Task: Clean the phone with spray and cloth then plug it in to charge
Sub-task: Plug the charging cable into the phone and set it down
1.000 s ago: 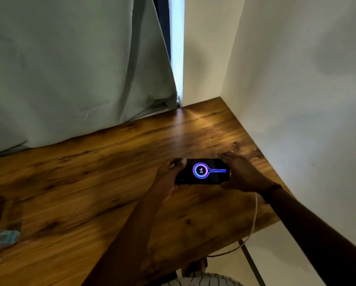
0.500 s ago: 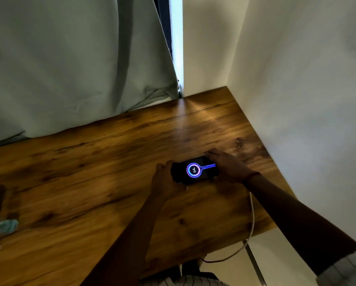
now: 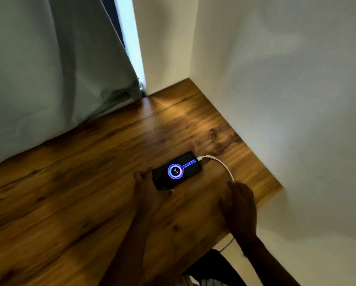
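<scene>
The only writing I can find is on the lit screen of the flat black rectangular phone point(image 3: 177, 171). Inside a glowing purple-and-blue ring sit small white figures turned sideways. They look like "64", though they are too small for me to be sure. A blue streak runs from the ring to the phone's right end, where a white charging cable point(image 3: 220, 162) is plugged in.

The phone lies screen-up on the brown wood-grain surface point(image 3: 70, 193), towards its right side and angled across the grain. My left hand point(image 3: 150, 193) has its grip on the phone's near-left end, with the fingers curled over the far edge and the thumb under the near corner.

The cable arcs off to the right and drops out of sight behind my right hand point(image 3: 239, 203), which is blurred. I cannot tell whether its grip holds the cable or nothing at all.

A grey-green curtain point(image 3: 49, 58) hangs along the back of the surface. A bright strip of window light point(image 3: 129, 38) shows beside the curtain, and a plain white wall point(image 3: 276, 79) closes in the right side.
</scene>
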